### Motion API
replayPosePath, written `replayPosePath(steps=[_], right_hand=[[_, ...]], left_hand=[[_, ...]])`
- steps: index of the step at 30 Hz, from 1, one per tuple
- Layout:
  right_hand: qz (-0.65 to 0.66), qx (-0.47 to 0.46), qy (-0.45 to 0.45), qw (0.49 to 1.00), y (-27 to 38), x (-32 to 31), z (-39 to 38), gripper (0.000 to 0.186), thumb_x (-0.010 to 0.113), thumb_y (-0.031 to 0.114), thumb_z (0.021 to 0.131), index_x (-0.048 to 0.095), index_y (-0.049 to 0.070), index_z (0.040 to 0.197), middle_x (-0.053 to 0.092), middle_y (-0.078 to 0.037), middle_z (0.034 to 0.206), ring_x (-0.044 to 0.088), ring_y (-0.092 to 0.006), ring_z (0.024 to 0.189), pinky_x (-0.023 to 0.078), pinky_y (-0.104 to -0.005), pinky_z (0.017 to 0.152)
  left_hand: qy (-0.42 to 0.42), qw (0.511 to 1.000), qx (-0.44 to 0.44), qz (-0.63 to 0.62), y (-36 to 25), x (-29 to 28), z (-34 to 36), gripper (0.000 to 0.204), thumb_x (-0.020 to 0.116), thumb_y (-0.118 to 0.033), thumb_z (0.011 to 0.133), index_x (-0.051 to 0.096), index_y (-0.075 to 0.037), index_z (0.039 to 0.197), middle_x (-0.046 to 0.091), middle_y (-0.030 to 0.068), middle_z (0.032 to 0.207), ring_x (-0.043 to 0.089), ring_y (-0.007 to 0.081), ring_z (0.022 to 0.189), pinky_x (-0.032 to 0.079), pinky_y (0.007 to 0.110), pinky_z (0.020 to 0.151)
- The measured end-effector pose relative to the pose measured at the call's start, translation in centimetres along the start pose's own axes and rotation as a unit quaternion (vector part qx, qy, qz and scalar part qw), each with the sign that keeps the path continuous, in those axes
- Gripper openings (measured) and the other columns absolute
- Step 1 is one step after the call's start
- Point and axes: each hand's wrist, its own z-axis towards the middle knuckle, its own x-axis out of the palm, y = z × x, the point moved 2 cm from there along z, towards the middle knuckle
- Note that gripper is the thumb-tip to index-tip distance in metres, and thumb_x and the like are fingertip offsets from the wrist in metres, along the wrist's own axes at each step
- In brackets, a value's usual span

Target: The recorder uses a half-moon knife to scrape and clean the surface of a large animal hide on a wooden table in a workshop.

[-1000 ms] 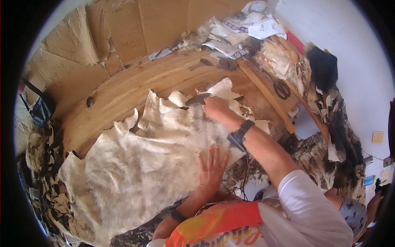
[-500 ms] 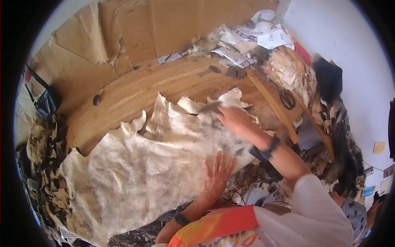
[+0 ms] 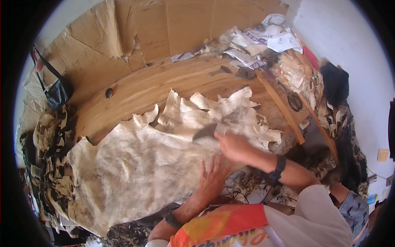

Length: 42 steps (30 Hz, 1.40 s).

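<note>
A large pale animal hide (image 3: 127, 168) with a ragged upper edge lies spread over a wooden board (image 3: 135, 92). My right hand (image 3: 235, 147) is closed around a knife with a dark, broad curved blade (image 3: 205, 133). That blade lies against the hide's surface right of its middle, and its handle is hidden in my fist. Just below it, my left hand (image 3: 211, 178) rests flat on the hide near its lower edge, with the fingers spread and nothing held.
Two wooden strips (image 3: 279, 105) slant down at the right, beside dark scissor-like handles (image 3: 294, 101). Hide scraps (image 3: 51, 164) are heaped at the left and hang at the right. A black bag (image 3: 57, 92) hangs upper left. Cardboard (image 3: 152, 31) covers the back wall.
My right hand has drawn the knife from near the hide's far edge toward me, closer to my left hand. My left hand stays pressed on the hide. The view has shifted slightly.
</note>
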Motion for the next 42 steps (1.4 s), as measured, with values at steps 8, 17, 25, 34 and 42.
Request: replayPosePath(steps=[8, 17, 25, 34, 42], right_hand=[[-0.045, -0.016, -0.146, 0.988, 0.7, 1.0, 13.4, 0.032, 0.050, 0.021, 0.085, 0.054, 0.002, 0.110, 0.059, -0.024, 0.079, 0.059, -0.0368, 0.077, 0.049, -0.0429, 0.060], [-0.031, -0.037, -0.155, 0.987, 2.2, 1.6, 13.9, 0.027, 0.047, 0.021, 0.085, 0.057, 0.002, 0.101, 0.059, -0.025, 0.085, 0.060, -0.0374, 0.079, 0.048, -0.0462, 0.061], [-0.040, -0.141, -0.083, 0.986, 4.4, 0.0, 11.5, 0.027, 0.046, 0.017, 0.083, 0.056, -0.003, 0.099, 0.060, -0.023, 0.094, 0.057, -0.0362, 0.095, 0.048, -0.0470, 0.070], [0.030, -0.095, -0.128, 0.987, 4.7, -4.1, 22.1, 0.022, 0.048, 0.016, 0.081, 0.063, 0.000, 0.084, 0.061, -0.022, 0.088, 0.059, -0.0380, 0.084, 0.047, -0.0459, 0.072], [-0.051, -0.047, -0.090, 0.993, 3.4, -1.7, 24.9, 0.026, 0.044, 0.017, 0.081, 0.059, -0.001, 0.094, 0.060, -0.023, 0.094, 0.057, -0.0362, 0.094, 0.046, -0.0451, 0.077]], left_hand=[[-0.028, 0.992, 0.019, 0.124, -0.1, 2.0, 0.4, 0.061, 0.047, -0.015, 0.081, 0.026, -0.019, 0.138, 0.019, 0.0188, 0.142, 0.018, 0.0385, 0.131, 0.016, 0.063, 0.099], [-0.029, 0.994, 0.017, 0.105, -0.4, 0.9, 0.0, 0.065, 0.051, -0.022, 0.079, 0.025, -0.018, 0.138, 0.021, 0.0190, 0.141, 0.018, 0.0382, 0.132, 0.016, 0.063, 0.099], [-0.020, 0.990, -0.014, 0.137, 1.2, 1.7, -0.7, 0.065, 0.051, -0.023, 0.077, 0.027, -0.018, 0.137, 0.021, 0.0178, 0.142, 0.020, 0.0381, 0.131, 0.018, 0.063, 0.098], [-0.004, 0.991, 0.001, 0.133, 0.4, 1.9, -0.4, 0.057, 0.044, -0.023, 0.082, 0.027, -0.019, 0.137, 0.021, 0.0173, 0.142, 0.022, 0.0368, 0.130, 0.023, 0.063, 0.096], [-0.028, 0.990, 0.002, 0.137, 0.0, 1.7, -0.1, 0.055, 0.045, -0.024, 0.082, 0.031, -0.019, 0.135, 0.021, 0.0163, 0.142, 0.025, 0.0363, 0.129, 0.025, 0.062, 0.095]])
